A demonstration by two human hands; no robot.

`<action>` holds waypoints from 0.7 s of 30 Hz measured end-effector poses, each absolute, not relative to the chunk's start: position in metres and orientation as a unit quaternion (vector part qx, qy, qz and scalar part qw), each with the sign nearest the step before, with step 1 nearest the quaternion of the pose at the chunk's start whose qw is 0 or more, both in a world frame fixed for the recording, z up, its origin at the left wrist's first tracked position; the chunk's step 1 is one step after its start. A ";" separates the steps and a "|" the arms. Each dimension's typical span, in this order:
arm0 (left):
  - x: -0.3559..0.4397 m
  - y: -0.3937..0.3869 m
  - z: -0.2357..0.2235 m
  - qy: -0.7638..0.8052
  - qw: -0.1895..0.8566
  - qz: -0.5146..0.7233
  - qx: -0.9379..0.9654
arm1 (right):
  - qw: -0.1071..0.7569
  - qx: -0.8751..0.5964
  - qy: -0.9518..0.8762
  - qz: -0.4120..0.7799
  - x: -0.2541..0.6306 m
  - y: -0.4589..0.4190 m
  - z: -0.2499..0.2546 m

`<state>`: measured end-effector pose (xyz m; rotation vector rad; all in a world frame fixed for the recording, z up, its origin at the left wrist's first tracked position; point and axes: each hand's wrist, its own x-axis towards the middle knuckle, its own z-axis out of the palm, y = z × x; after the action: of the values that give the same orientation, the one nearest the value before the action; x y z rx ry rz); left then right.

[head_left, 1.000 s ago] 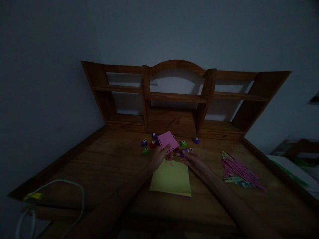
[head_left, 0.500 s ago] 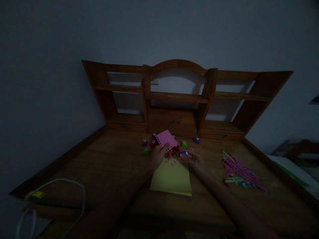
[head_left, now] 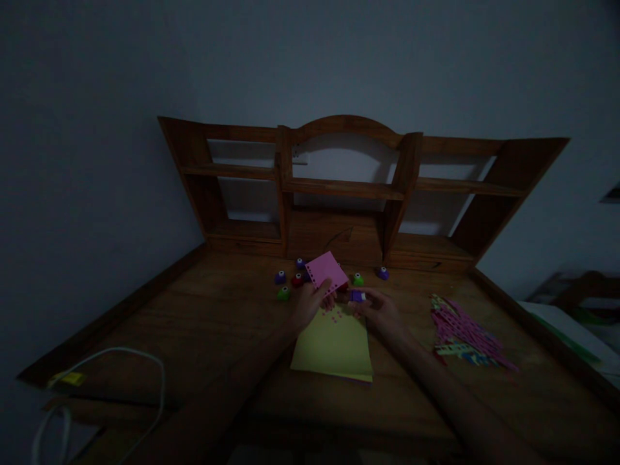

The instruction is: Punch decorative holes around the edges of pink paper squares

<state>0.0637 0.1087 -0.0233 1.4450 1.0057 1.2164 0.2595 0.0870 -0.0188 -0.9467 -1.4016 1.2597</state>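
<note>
My left hand (head_left: 309,308) is closed on the near corner of a square pink paper sheet (head_left: 327,267), which has punched holes along its left and near edges. In my right hand (head_left: 383,310) is a small purple craft punch (head_left: 357,296), gripped between thumb and fingers just right of the sheet. The punch and the sheet look close, but I cannot tell whether they touch. Beneath both hands lies a stack of yellow paper (head_left: 333,349), with several small pink cutouts (head_left: 334,317) scattered on its far part.
Several craft punches stand behind the hands, among them a green one (head_left: 358,279), a red one (head_left: 297,279) and a purple one (head_left: 383,273). A pile of pink, yellow and blue strips (head_left: 467,332) lies right. A wooden shelf unit (head_left: 339,189) backs the desk; a white cable (head_left: 162,374) hangs front left.
The pink sheet has shifted slightly right with my left hand. The purple punch has turned in my right hand and risen a little.
</note>
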 end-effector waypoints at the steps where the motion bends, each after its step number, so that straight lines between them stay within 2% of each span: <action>1: 0.064 0.108 -0.022 0.411 0.481 0.496 0.595 | 0.491 -0.387 -0.581 0.521 0.259 0.087 -0.018; 21: 0.069 0.102 -0.018 0.362 0.562 0.477 0.570 | 0.485 -0.377 -0.604 0.507 0.261 0.089 -0.024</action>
<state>0.0692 0.1018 -0.0184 1.3427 0.8523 1.1234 0.2610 0.0887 -0.0235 -0.9189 -1.4714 1.2354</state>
